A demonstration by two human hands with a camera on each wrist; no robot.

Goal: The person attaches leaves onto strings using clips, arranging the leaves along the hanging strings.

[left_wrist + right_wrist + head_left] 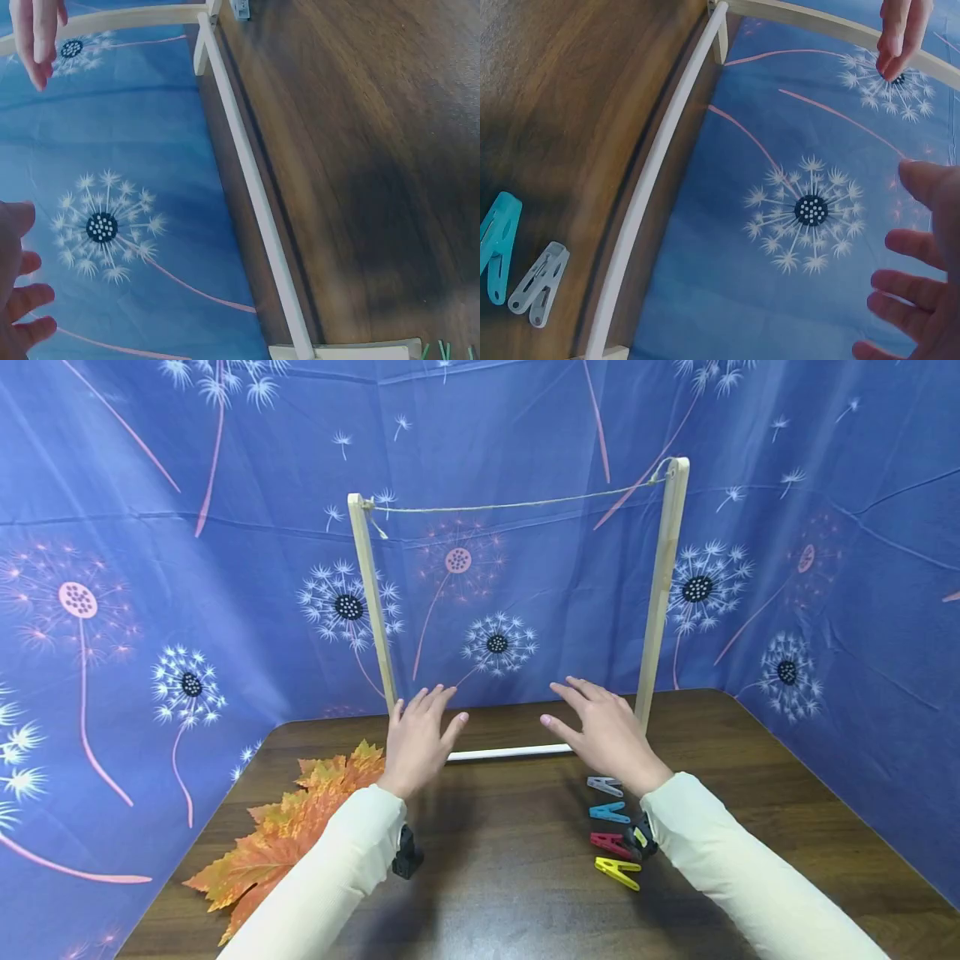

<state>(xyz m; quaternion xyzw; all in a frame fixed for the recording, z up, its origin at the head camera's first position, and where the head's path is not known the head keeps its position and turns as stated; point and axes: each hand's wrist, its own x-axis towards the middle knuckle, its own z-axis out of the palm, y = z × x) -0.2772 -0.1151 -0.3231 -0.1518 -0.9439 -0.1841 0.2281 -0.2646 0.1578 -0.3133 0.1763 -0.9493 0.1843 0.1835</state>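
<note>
The left grip (417, 742) and right grip (609, 731) hung empty, fingers loose, near a pale wooden frame (661, 610) on the brown tabletop (510, 835), its 2 posts (371, 593) strung with thin twine (495, 507) above a white bar (510, 752); 4 clothespins (609, 812), grey, blue, red and yellow, lay at right, orange leaves (300, 827) at left.

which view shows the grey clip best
The right wrist view: the grey clip appears large and whole. The head view shows it small, near the right hand; the left wrist, only a cut-off piece at the top edge.
</note>
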